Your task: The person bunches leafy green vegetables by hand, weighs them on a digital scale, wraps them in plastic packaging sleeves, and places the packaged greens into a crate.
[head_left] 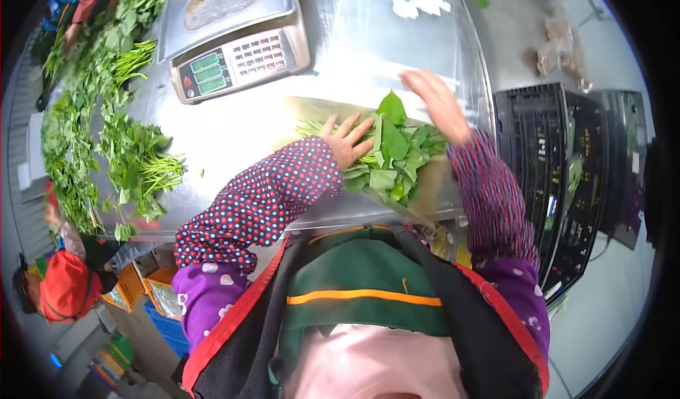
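A bunch of leafy greens (407, 162) lies on the metal table near its front right edge, stems toward the left. Under and around it is a clear plastic sheet or bag (301, 109); which of the two I cannot tell. My left hand (347, 140) rests on the stem side with fingers spread, pressing the greens from above. Just above the leaf end is my right hand (438, 105), blurred a little, its fingers stretched out and nothing seen in them.
A digital scale (241, 52) stands at the back of the table (234, 126). Piles of greens (106, 116) line the left side. Black crates (549, 179) are stacked at the right. Other people (67, 286) work at the left, near an orange crate (127, 289).
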Demonstrator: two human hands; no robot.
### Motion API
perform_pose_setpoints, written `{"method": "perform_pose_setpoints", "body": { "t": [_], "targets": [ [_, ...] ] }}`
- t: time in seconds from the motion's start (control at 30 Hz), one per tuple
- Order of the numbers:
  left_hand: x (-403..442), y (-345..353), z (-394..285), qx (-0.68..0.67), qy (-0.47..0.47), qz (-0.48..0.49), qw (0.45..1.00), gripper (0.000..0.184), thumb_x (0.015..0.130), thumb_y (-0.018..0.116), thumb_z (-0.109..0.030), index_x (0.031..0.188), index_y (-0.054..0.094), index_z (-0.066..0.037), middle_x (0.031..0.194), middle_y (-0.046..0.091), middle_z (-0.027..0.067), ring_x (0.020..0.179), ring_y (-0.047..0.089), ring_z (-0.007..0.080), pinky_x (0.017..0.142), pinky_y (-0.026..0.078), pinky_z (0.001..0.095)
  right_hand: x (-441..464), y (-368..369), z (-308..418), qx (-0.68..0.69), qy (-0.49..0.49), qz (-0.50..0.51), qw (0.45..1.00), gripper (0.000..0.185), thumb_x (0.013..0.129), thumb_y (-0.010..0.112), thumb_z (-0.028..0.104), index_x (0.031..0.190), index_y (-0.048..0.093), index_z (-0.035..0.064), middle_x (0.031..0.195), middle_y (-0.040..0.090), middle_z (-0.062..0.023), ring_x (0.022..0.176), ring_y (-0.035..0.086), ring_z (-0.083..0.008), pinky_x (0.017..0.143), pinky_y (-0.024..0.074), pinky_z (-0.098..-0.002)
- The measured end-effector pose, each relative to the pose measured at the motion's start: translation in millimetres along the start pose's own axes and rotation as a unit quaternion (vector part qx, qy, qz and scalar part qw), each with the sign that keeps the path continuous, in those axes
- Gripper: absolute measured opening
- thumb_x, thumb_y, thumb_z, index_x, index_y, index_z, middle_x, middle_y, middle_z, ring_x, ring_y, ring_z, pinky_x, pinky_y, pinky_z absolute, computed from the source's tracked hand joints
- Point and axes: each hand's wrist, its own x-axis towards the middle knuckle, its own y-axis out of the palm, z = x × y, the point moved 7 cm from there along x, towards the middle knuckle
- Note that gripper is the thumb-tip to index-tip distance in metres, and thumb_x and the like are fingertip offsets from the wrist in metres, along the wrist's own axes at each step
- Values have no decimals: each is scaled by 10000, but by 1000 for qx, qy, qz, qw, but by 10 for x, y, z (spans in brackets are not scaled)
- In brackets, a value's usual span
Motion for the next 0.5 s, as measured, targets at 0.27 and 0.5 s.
{"method": "perform_pose_setpoints", "body": {
  "t": [0.27, 0.5],
  "targets": [
    [-1235, 44, -132, -210, -585, -251, 742, 837, 690, 715, -159, 1355, 207, -162, 1230, 406, 156, 1123, 406, 263, 936, 334, 463, 512, 520, -847, -253, -204, 293, 899, 536, 831, 512, 252, 1246, 331, -35, 1135, 507, -164, 1040, 478, -217, 926, 350, -316],
    [-737, 580, -225, -739, -594, -218, 231, 789, 633, 777, -330, 1178, 296, -22, 906, 553, 111, 620, 546, 118, 433, 440, 210, 6, 783, -309, -472, -61, 221, 851, 801, 720, 608, 184, 1352, 145, 15, 1098, 451, -305, 1037, 468, -422, 870, 407, -377]
  ]
}}
